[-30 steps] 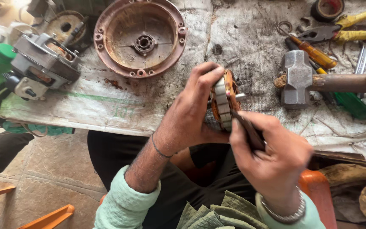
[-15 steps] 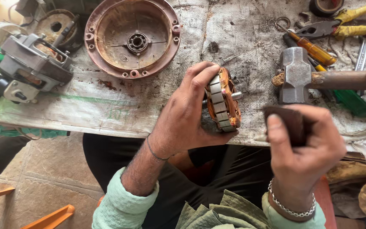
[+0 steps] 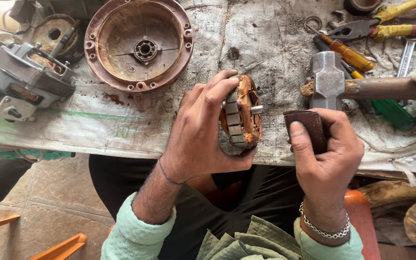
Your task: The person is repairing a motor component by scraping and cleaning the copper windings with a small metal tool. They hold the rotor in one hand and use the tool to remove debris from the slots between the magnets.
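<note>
The left hand (image 3: 203, 135) grips a copper-wound motor core (image 3: 241, 118) over the workbench's (image 3: 97, 130) near edge; the right hand (image 3: 326, 151) pinches a dark folded sandpaper piece (image 3: 309, 127).

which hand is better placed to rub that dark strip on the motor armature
Right, probably. The right hand already pinches the dark brown strip beside the armature, while the left hand is fully occupied gripping the armature.

No package, sign or screen showed. One small oval stamped label (image 3: 129, 67) lay inside the round reddish motor cover (image 3: 138, 44), just left and below its central bearing.
</note>
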Tool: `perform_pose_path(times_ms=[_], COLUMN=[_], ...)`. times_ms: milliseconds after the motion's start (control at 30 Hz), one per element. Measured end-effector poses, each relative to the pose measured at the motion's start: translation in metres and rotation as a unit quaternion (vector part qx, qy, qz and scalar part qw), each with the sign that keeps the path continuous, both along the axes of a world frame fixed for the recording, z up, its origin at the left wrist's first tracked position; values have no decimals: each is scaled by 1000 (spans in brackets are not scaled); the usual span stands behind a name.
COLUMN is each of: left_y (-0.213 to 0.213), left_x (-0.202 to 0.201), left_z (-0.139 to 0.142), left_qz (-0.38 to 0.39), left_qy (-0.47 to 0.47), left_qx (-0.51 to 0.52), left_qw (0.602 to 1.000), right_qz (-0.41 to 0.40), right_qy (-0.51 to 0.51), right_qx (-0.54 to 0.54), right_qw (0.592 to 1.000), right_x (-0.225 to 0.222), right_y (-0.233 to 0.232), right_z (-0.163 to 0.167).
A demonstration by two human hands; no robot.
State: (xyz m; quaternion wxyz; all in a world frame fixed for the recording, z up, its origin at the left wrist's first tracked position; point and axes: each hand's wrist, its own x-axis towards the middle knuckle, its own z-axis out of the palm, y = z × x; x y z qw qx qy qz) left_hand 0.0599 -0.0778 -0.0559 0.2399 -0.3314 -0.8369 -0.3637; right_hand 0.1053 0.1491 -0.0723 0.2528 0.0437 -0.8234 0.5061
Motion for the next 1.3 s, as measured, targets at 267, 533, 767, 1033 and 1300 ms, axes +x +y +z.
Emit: perform_pose_path(times_ms=[267,533,767,1033,1300], left_y=[1,5,4,1,-1], left_x=[-3,-3,-5,-4,-2], left_z=[0,0,0,0,1], left_qz=[-12,13,3,-12,-45], left_qy=[-29,-62,-47,-45,-29], left_qx=[5,-13,-6,0,17], left_qw=[999,998,999,999,998], right_qz=[0,0,2,1,76], right_qy=[-1,-14,-6,-9,-10], right_qx=[9,-1,17,19,16], right_qw=[1000,1000,1000,1000,997], right_x=[-3,-5,-5,-3,-5], right_y=[-3,-3,-2,-5,-16], right_z=[3,2,3,6,32])
